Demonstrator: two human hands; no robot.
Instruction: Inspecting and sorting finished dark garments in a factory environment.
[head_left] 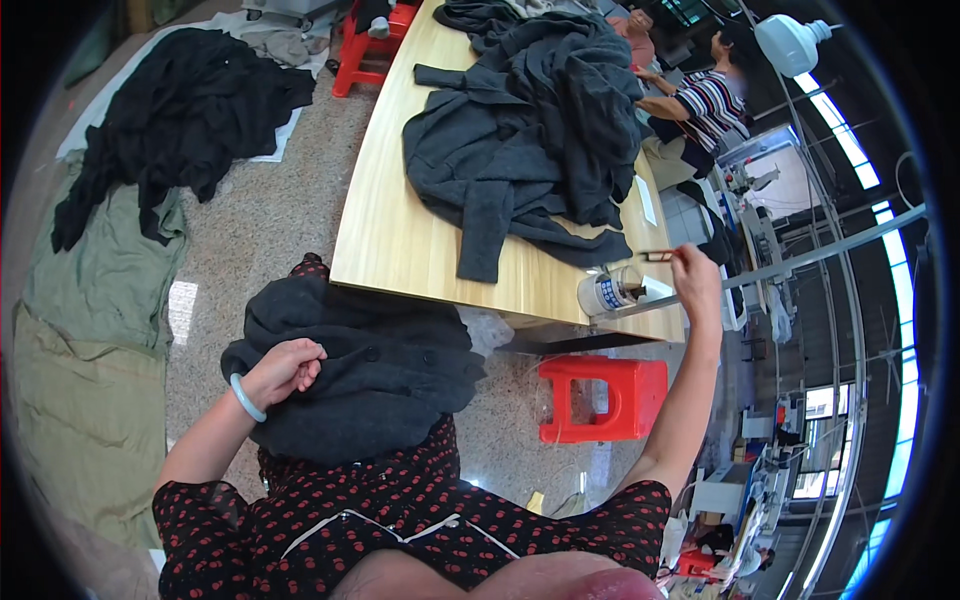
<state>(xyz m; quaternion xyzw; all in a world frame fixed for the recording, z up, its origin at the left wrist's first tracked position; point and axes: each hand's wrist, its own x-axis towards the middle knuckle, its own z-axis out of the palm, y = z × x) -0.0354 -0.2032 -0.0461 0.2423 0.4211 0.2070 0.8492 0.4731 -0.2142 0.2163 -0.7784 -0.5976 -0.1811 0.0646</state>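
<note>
A dark charcoal buttoned coat lies bunched across my lap. My left hand, with a pale bangle on its wrist, is closed in a pinch on the coat's cloth. Out to the right, over the table's near right corner, my raised right hand grips a small, slim reddish-brown tool; its exact kind is too small to make out. Just left of and below that hand stands a white tub with blue markings and some items in it. Farther back, a heap of dark grey garments covers much of the table.
The wooden table stands ahead, with a red stool by its near right end. A metal rail crosses at right. Black garments lie on floor sheeting at left. Another person in a striped top is beyond the table.
</note>
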